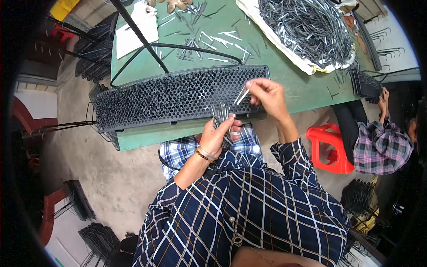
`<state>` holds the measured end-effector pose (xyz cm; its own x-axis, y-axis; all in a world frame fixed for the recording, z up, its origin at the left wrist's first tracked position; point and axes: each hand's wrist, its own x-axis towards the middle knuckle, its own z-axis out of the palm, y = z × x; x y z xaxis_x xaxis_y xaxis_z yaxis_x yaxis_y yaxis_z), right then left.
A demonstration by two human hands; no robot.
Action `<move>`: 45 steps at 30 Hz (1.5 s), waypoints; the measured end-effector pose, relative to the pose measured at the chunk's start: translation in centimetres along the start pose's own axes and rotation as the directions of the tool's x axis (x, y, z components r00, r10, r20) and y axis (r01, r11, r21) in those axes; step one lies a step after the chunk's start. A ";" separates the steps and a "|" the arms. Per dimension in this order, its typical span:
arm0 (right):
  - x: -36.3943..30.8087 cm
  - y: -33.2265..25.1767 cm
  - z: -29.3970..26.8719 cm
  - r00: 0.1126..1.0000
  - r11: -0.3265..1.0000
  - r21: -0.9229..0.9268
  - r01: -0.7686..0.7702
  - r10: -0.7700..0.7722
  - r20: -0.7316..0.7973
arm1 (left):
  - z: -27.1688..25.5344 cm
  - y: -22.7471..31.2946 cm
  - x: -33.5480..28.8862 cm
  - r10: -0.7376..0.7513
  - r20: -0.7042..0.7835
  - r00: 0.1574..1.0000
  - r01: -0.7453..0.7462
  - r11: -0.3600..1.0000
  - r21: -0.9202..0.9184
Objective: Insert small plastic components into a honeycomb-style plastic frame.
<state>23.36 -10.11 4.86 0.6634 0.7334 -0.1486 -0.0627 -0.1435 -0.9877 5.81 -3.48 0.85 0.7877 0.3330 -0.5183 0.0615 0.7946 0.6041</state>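
My left hand [215, 135] is closed around a bundle of thin grey metal strips [221, 115], their ends fanned out above the fingers. Between thumb and fingertips, my right hand [270, 99] pinches a thin metal strip [241, 96], possibly more than one, over the right part of a long black perforated rack [212, 94]. Both hands are at the rack's near right side. Many of the rack's holes on the left and middle have dark pieces standing in them; toward the right, more bare holes show. Black rods rise from its far edge.
The rack lies on a green table [298, 91]. A white sack [307, 70] heaped with metal strips stands at the far right, and loose strips [227, 40] lie beyond the rack. A co-worker [382, 144] sits at right by a red stool [330, 149].
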 end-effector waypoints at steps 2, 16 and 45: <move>1.1 -0.4 0.2 0.999 0.998 -0.059 0.035 -0.037 -0.035 | -0.4 -0.3 0.2 -0.011 -0.020 1.000 0.011 1.000 -0.010; 4.6 0.9 0.7 0.865 0.771 -0.448 0.452 -0.502 0.009 | -0.4 -0.5 0.0 -0.058 0.036 0.998 0.058 0.998 -0.007; -1.2 0.1 1.1 0.924 0.937 -0.301 0.175 -0.051 0.380 | 0.1 0.3 0.2 0.027 0.060 0.998 -0.018 0.990 -0.138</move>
<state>21.77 -10.30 4.91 0.3326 0.9371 -0.1056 0.2817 -0.2056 -0.9372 6.01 -3.23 1.01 0.8245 0.3230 -0.4647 -0.0381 0.8510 0.5239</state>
